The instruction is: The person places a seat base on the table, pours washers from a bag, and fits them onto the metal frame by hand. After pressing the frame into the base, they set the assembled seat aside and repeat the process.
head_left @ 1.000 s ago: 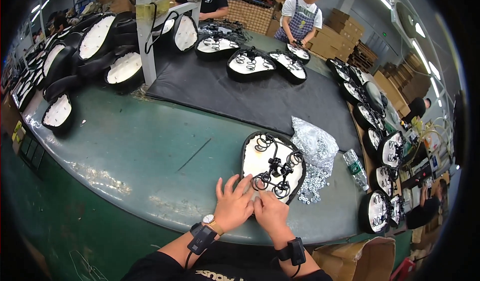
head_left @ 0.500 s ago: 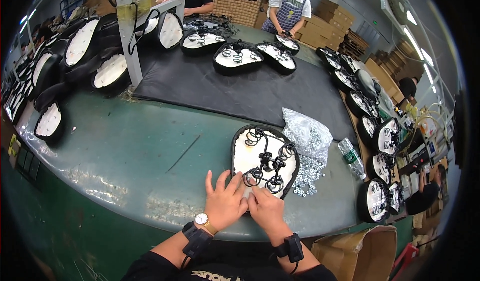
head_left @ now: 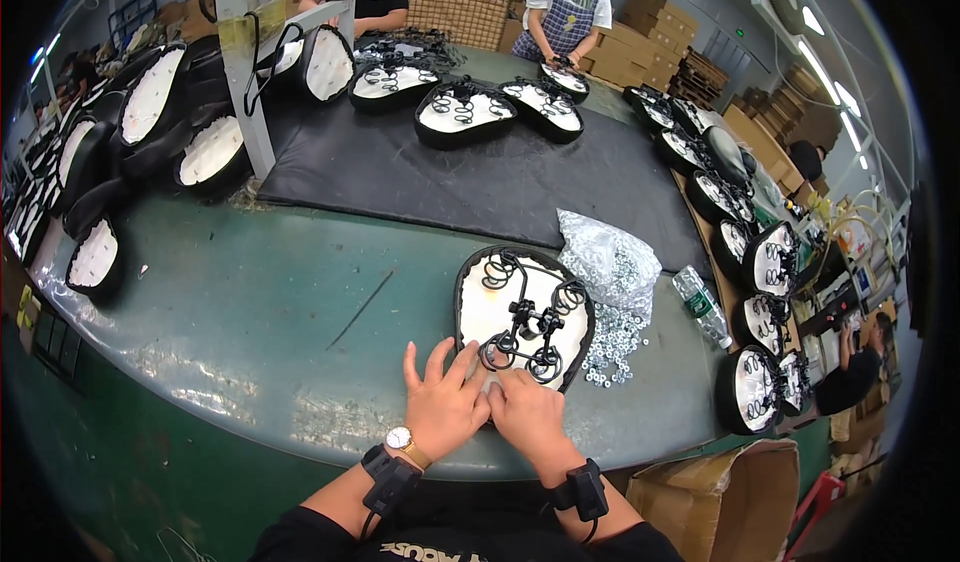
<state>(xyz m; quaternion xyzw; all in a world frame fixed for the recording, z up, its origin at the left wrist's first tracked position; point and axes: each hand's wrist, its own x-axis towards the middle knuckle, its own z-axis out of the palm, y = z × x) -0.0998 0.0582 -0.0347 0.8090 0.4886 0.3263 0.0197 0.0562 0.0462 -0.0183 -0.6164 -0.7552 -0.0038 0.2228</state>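
An upside-down bicycle saddle (head_left: pixel 478 312) lies on the green bench in front of me, its pale underside up. Black coil springs, a wire frame and a central clamp (head_left: pixel 535 320) sit on it. At the saddle's near left edge, my left hand (head_left: pixel 443 402) has its fingers spread, the index fingertip beside the near left spring (head_left: pixel 498 350). Close against it, my right hand (head_left: pixel 530 417) is closed, its curled fingers at the saddle's near edge below the springs. Whatever it may pinch is hidden. Both thumbs nearly meet.
Loose metal nuts (head_left: pixel 612 350) spill from a clear plastic bag (head_left: pixel 605 252) right of the saddle, near a plastic bottle (head_left: pixel 702 307). A thin dark rod (head_left: pixel 362 309) lies left. More saddles (head_left: pixel 465 112) rest on a black mat (head_left: pixel 400 177). A person (head_left: pixel 565 17) works across the bench.
The view has shifted slightly. My hands stay at the saddle's near edge, with the right fingers a little more curled; the saddle keeps its place on the bench.
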